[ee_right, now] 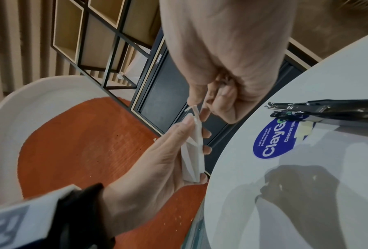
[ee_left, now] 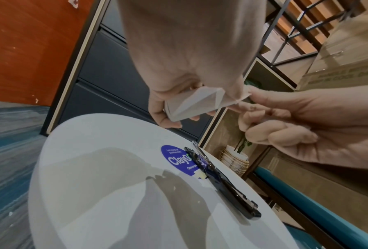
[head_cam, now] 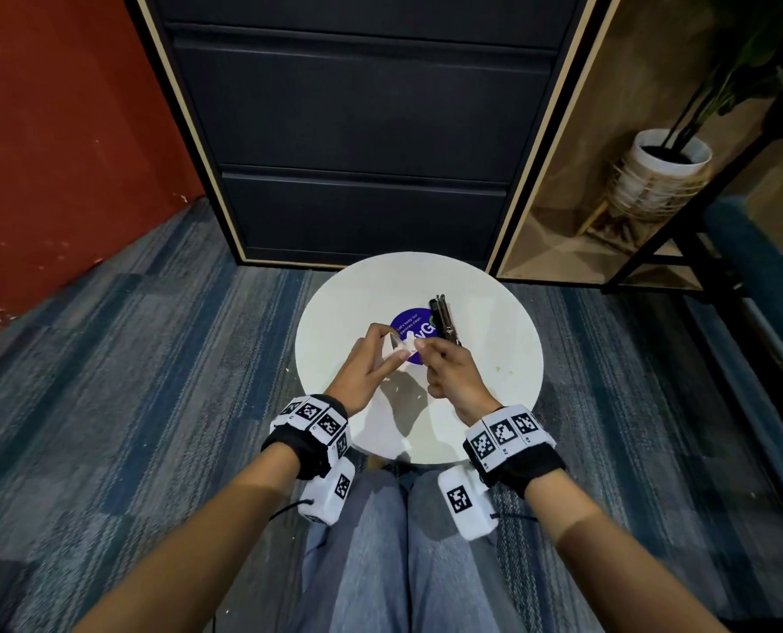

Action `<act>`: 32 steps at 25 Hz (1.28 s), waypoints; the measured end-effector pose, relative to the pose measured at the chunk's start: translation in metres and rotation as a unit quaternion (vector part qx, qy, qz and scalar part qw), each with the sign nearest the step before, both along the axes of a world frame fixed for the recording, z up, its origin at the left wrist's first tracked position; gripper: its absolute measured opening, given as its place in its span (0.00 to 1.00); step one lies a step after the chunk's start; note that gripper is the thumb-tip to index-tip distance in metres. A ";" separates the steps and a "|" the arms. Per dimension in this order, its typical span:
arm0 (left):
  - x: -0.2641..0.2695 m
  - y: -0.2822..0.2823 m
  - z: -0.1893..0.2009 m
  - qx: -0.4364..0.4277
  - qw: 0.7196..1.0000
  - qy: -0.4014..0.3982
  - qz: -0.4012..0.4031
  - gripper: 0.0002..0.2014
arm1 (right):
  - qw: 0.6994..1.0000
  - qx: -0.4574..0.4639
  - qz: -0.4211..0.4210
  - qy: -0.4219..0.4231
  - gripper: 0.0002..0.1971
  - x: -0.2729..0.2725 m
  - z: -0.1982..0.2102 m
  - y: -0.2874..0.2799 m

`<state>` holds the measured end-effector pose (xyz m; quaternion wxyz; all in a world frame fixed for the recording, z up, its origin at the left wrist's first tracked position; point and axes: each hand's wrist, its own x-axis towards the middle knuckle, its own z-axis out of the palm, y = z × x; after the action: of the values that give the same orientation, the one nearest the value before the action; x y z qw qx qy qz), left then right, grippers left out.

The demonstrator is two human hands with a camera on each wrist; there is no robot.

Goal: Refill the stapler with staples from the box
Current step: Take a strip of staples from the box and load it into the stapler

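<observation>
Head view: left hand (head_cam: 366, 365) fingers (ee_left: 164, 116) curl around the small white box (ee_left: 195, 104). Right hand (head_cam: 453, 376) fingers (ee_right: 195, 97) pinch its flap (ee_left: 246, 94). Beyond the fingers, the opened stapler (head_cam: 446, 319) lies on the worktop (head_cam: 494, 358).

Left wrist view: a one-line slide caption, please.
Left hand holds the white staple box while the right hand pinches its flap above the open stapler.

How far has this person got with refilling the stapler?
Done: the stapler lies opened on the round table, its metal staple track exposed. In hand: the left hand holds the small white staple box above the table, while the right hand pinches its end flap, apparently opening it. Left: taking out staples, loading them and closing the stapler. No staples are visible yet.
</observation>
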<state>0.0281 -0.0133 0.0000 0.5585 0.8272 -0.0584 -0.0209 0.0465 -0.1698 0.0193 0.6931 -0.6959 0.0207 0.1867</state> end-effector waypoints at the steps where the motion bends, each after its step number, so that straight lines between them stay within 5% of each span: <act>1: 0.001 0.002 0.000 0.035 0.999 0.006 -0.003 0.09 | 1.000 -0.005 -0.003 -0.010 0.05 0.000 0.001 0.000; 5: 0.001 0.004 0.001 0.125 0.992 0.004 -0.017 0.16 | 0.999 -0.001 0.004 -0.036 0.01 0.000 0.003 0.005; 12: -0.003 0.000 0.007 0.126 0.992 -0.017 -0.023 0.16 | 0.998 -0.025 -0.005 -0.055 0.08 0.003 0.003 0.009; 20: 0.004 0.001 -0.002 0.088 0.996 -0.009 -0.029 0.18 | 0.994 -0.031 0.009 -0.101 0.05 0.003 0.004 0.008; 27: 0.005 -0.003 -0.017 0.129 0.990 -0.023 -0.048 0.16 | 0.995 -0.081 0.000 0.050 0.09 0.013 -0.010 0.004; 32: 0.005 -0.005 -0.030 0.145 0.988 0.019 -0.042 0.10 | 0.992 -0.117 -0.028 0.038 0.15 0.019 -0.029 -0.005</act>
<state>0.0328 -0.0181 -0.0299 0.4323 0.8956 -0.0788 -0.0686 0.0651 -0.1748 -0.0094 0.6102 -0.7641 0.0879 0.1899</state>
